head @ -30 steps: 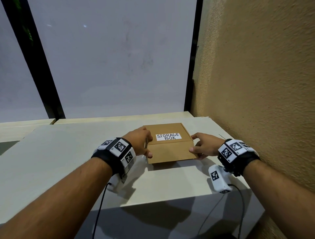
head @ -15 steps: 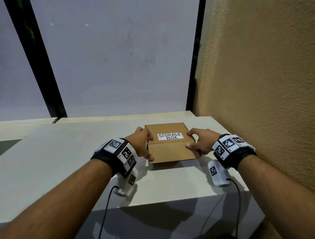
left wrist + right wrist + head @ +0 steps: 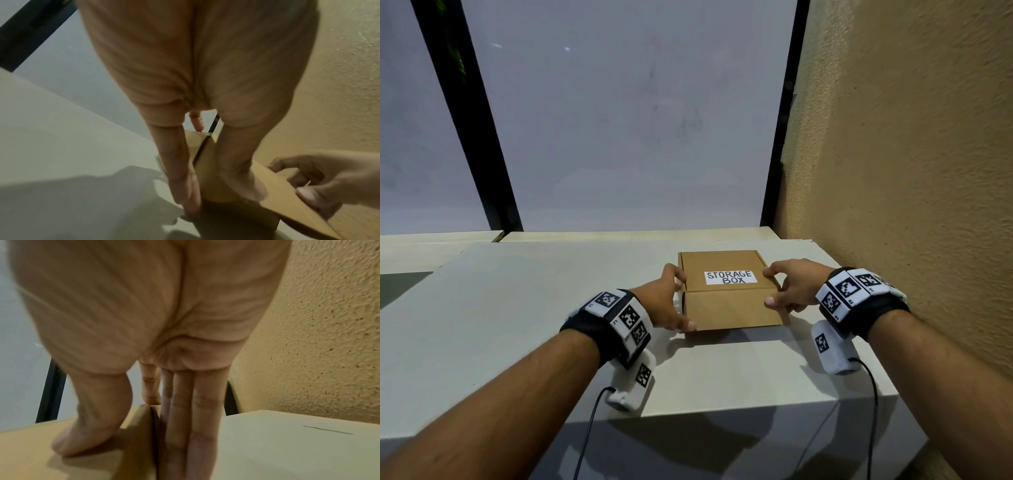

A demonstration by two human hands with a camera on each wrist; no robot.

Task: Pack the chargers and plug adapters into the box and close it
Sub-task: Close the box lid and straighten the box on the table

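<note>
Two hands are gripping the cardboard box (image 3: 732, 291), which is sitting closed near the table's (image 3: 517, 308) far right corner. Left hand (image 3: 671, 301) is clamping its left side, thumb on the front flap, fingers down the side. Right hand (image 3: 791, 291) is pinching the right edge, thumb on top.

The box (image 3: 729, 291) sits on the table (image 3: 517, 308) toward its back right corner, left hand (image 3: 666, 301) on its left side, right hand (image 3: 792, 289) on its right.
</note>
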